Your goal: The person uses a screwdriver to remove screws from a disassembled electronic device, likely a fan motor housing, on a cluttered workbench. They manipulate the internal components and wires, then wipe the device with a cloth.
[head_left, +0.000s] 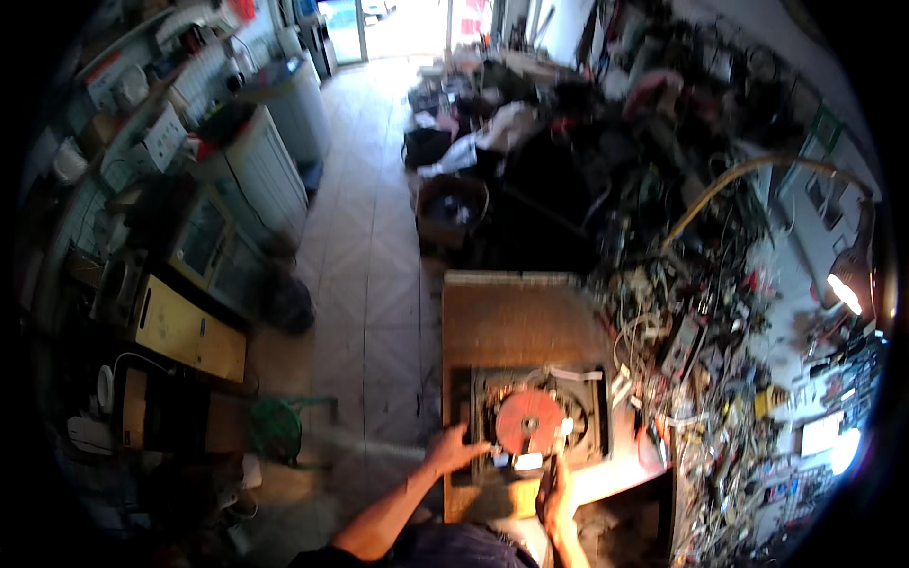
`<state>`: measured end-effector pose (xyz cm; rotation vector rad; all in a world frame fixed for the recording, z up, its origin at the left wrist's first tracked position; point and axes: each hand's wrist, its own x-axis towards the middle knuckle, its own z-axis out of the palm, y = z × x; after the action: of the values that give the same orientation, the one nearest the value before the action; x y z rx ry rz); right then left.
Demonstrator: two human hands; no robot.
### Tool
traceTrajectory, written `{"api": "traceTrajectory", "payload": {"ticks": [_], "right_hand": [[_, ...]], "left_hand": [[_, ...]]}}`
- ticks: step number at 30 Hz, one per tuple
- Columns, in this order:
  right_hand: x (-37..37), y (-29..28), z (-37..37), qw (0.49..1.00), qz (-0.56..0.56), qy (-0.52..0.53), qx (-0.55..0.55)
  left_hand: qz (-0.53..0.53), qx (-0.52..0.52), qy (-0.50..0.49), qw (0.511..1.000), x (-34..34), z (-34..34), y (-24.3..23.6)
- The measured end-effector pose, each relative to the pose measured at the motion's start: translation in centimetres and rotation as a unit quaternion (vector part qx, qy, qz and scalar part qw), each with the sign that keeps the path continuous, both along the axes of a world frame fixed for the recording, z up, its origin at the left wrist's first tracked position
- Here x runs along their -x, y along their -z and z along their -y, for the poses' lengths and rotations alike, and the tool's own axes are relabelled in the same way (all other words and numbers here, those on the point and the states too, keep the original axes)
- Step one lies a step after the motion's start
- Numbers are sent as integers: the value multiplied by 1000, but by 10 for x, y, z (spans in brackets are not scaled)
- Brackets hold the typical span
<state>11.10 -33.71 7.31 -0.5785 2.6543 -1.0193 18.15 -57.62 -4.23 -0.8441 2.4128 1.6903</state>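
On the wooden bench in front of me lies an opened square appliance with a dark housing (597, 440), which looks like an induction cooker. A flat, reddish round coil (516, 417) with a small hole at its centre sits in its middle. My left hand (453, 451) is at the housing's near left edge, thumb and fingers apart. My right hand (557, 492) is at the near edge, its fingers curled and pointing up toward the coil; what they hold is too small to make out. A small bright white piece (528, 461) shows just below the coil.
Right of the bench top (521, 312) lies a dense heap of cables and parts (720, 417). A lit lamp (845, 292) hangs from a curved arm. To the left stand a green stool (276, 426) and a yellow cabinet (189, 327). A cardboard box (443, 227) sits beyond the bench.
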Motion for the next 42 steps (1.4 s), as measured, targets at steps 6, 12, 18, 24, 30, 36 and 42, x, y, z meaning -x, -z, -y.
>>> {"api": "traceTrajectory", "payload": {"ticks": [6,12,18,24,30,36,42], "right_hand": [[-45,31,-39,997,9,49,-52],[-38,16,-70,1000,15,17,-20],[-3,22,-103,996,18,70,-49],[39,65,-159,980,-18,186,-75],[105,98,-173,914,203,350,28],[214,67,-221,977,-97,178,-65],[467,-2,-273,936,-223,238,-132]], "left_hand": [[-62,-74,-27,995,-28,14,60],[-21,-232,-65,970,-30,9,9],[-25,-308,-183,933,-42,10,12],[-26,-279,-214,936,-24,-9,-10],[-50,-229,-283,930,-28,-31,-22],[71,-95,-340,933,-93,-25,-11],[209,56,-294,931,-96,-48,-67]]}}
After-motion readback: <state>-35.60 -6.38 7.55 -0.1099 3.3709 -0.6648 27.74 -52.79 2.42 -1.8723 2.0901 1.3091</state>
